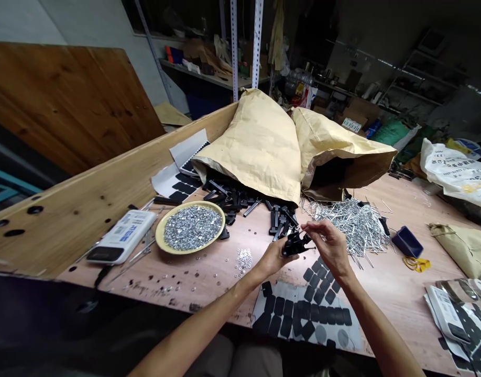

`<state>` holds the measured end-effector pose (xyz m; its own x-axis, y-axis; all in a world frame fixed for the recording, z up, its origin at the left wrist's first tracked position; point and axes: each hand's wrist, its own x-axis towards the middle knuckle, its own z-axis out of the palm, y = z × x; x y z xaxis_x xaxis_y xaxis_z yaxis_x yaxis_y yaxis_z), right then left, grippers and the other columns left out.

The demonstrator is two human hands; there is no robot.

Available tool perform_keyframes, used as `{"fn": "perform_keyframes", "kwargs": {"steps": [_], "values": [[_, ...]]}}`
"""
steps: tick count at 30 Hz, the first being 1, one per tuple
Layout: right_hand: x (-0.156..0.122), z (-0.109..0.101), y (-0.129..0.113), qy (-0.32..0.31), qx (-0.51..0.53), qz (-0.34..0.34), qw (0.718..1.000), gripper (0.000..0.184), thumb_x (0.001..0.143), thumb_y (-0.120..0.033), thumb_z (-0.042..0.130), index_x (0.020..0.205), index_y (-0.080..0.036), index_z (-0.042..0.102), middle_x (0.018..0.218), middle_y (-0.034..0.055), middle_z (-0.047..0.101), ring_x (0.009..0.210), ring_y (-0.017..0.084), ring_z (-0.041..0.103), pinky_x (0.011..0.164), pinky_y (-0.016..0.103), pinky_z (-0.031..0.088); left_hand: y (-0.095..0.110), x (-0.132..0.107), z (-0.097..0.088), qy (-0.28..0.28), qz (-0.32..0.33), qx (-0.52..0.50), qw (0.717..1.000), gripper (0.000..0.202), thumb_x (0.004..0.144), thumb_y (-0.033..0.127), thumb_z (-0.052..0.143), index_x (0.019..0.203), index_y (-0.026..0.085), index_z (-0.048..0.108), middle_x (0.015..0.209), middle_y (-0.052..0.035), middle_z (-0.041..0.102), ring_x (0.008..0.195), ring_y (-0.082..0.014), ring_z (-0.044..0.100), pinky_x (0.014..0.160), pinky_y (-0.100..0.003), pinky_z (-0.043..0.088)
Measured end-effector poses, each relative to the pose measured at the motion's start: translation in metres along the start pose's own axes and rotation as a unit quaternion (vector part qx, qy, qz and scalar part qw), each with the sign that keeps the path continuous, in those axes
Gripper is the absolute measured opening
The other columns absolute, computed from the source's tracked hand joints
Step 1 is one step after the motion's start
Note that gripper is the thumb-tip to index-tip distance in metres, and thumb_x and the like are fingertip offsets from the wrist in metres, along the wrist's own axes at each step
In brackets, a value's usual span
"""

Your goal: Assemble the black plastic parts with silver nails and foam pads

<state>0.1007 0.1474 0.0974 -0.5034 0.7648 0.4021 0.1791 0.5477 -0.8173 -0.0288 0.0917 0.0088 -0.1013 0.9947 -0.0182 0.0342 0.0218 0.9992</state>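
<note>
My left hand (272, 258) is closed around a black plastic part (294, 245), held just above the table. At the part's right end, my right hand (331, 247) has its fingertips pinched together; whatever they grip is too small to make out. Behind my hands lies a pile of black plastic parts (277, 220), spilling from under a paper sack (260, 141). A heap of thin metal pins (354, 225) spreads beyond my right hand. Below both hands, black rounded pads (315, 312) lie in rows on a pale sheet (260, 309).
To the left stand a yellow bowl of small metal pieces (161, 242) and a white device (122, 238). Loose washers (244, 259) lie nearer. A second paper sack (335, 133) gapes at the back. On the right are a dark blue box (407, 242) and yellow bands (416, 264).
</note>
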Motion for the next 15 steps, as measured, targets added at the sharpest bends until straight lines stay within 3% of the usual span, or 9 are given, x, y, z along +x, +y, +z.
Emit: {"fn": "perform_keyframes", "kwargs": {"steps": [3,5,7,11,13,15], "values": [[0.007,-0.019,0.011,-0.01,-0.12,-0.015,0.993,0.02,0.083,-0.037,0.058,0.094,-0.024,0.067,0.097,0.0041,0.07,0.09,0.02,0.065,0.077,0.037,0.053,-0.001,-0.002,-0.002,0.02,0.004,-0.011,1.0,0.016,0.063,0.019,0.069,0.077,0.015,0.063,0.076,-0.0015,0.066,0.075,-0.0198,0.06,0.065,-0.028,0.046],[0.01,-0.031,0.028,-0.001,-0.227,0.018,0.974,0.02,0.085,-0.034,0.056,0.092,-0.021,0.069,0.094,0.0061,0.069,0.086,0.02,0.063,0.072,0.036,0.052,0.0,-0.005,-0.003,0.038,0.009,-0.027,0.999,0.018,0.065,0.026,0.069,0.078,0.015,0.063,0.078,-0.0027,0.067,0.076,-0.0202,0.06,0.066,-0.029,0.047],[0.009,-0.036,0.052,-0.038,-0.36,0.081,0.929,0.017,0.085,-0.027,0.056,0.083,-0.018,0.07,0.085,0.0075,0.068,0.079,0.021,0.061,0.067,0.034,0.05,0.002,-0.008,-0.004,0.047,0.012,-0.04,0.998,0.023,0.066,0.032,0.069,0.081,0.015,0.064,0.081,-0.0035,0.067,0.078,-0.0205,0.061,0.068,-0.029,0.048],[-0.003,-0.024,0.094,-0.152,-0.555,0.151,0.803,0.017,0.084,-0.02,0.056,0.075,-0.018,0.07,0.087,0.0094,0.067,0.084,0.023,0.057,0.069,0.033,0.044,0.004,-0.01,-0.003,0.035,-0.003,-0.058,0.998,0.027,0.066,0.037,0.07,0.08,0.016,0.064,0.078,-0.0037,0.067,0.074,-0.0199,0.061,0.066,-0.029,0.048],[-0.009,-0.015,0.107,-0.161,-0.582,0.155,0.782,0.019,0.084,-0.017,0.054,0.073,-0.017,0.069,0.087,0.0107,0.066,0.086,0.024,0.056,0.071,0.034,0.041,0.004,-0.009,-0.002,0.04,-0.007,-0.066,0.997,0.027,0.065,0.038,0.07,0.079,0.016,0.064,0.076,-0.0034,0.067,0.073,-0.0195,0.061,0.065,-0.029,0.048],[-0.01,-0.009,0.115,-0.153,-0.579,0.154,0.785,0.021,0.084,-0.013,0.051,0.072,-0.015,0.068,0.086,0.012,0.066,0.086,0.024,0.056,0.071,0.033,0.041,0.003,-0.007,-0.003,0.044,-0.01,-0.074,0.996,0.027,0.063,0.036,0.072,0.079,0.016,0.064,0.077,-0.0036,0.067,0.075,-0.0197,0.06,0.067,-0.029,0.048]]}}
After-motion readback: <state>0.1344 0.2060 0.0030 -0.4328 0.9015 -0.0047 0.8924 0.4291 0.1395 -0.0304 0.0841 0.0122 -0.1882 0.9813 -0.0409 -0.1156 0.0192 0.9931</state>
